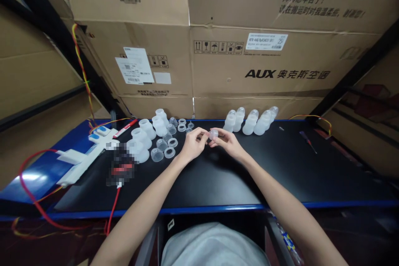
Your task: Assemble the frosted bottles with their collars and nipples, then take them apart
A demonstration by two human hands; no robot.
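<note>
The fingers of the left hand [195,144] and right hand [230,144] are closed on a small translucent part [213,134] over the black counter [212,187]; clear domes [157,155] and open bottles [147,129] stand left, dome-topped bottles [250,124] right.

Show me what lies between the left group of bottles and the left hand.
Clear domed caps, pale rings and small clear pieces lie there, in the head view.

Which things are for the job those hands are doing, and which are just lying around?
Seem for the job:
- clear piece in left hand and right hand
- open bottles
- domed caps
- rings
- capped bottles

Seem just lying around:
- screwdriver
- red marker
- power strip
</note>
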